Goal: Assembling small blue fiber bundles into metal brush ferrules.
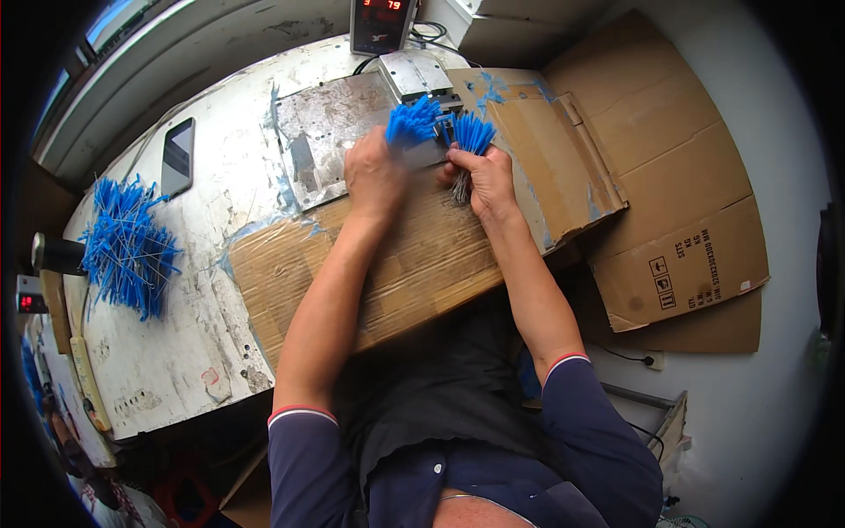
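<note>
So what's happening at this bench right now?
A person stands at a worn white workbench covered partly with cardboard. The left hand grips a bundle of blue-tipped wires, and the right hand grips a second bundle, both held up against a small metal device. A loose pile of the same blue wires lies at the far left, near a dark phone.

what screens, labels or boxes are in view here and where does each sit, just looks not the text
Digital display: top centre behind the metal plate, dark upright box, red glowing digits.
Small display: far left edge, dark box, red digits.
Phone: lying flat on the white table, upper left, dark blank screen.
Flattened cardboard box: on the right, brown, black print and handling symbols.
</note>
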### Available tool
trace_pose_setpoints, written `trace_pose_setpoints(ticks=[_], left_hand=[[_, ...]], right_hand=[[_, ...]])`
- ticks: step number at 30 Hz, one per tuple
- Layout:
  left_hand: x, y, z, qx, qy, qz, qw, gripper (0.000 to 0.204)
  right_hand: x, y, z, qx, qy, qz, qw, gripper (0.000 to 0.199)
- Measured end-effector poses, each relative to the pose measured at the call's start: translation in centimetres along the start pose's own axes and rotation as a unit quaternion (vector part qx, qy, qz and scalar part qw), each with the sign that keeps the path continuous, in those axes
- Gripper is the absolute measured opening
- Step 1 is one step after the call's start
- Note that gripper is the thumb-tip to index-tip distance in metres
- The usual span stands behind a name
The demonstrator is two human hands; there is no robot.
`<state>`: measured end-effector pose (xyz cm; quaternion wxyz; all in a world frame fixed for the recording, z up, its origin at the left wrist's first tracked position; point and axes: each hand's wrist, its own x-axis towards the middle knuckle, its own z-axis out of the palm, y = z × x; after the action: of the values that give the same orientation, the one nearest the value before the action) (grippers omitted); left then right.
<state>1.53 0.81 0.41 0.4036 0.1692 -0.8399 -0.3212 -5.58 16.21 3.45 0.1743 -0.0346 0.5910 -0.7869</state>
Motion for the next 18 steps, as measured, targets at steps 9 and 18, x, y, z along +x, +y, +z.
trace_pose_setpoints(ticks=[9, 18], left_hand=[[-0.1, 0.4, -0.1, 0.035, -0.008, 0.048, 0.998, 0.009], [0.2, 0.0, -0.1, -0.004, 0.012, -0.022, 1.0, 0.004]], right_hand=[[-1.1, -1.0, 0.2, -0.032, -0.033, 0.044, 0.998, 0.01], [0.5, -1.2, 0.6, -0.081, -0.019, 0.054, 0.995, 0.011]])
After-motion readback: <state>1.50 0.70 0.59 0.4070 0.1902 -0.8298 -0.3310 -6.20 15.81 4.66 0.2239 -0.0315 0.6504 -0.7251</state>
